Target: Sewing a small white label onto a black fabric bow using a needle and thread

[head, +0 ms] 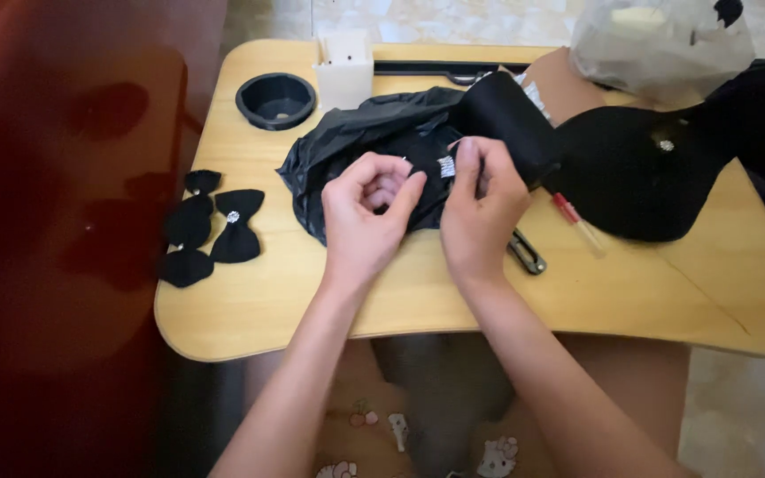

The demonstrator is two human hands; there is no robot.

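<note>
both hands [360, 217] [480, 208] pinch a black bow [427, 173] at frame centre.
fingers closed on it; the rhinestone band [446, 166], seemingly loose, could slip off.

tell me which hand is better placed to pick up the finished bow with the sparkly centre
Left. The left hand is on the side of the bow at the table's left edge; the right hand pinches the small rhinestone piece.
</note>
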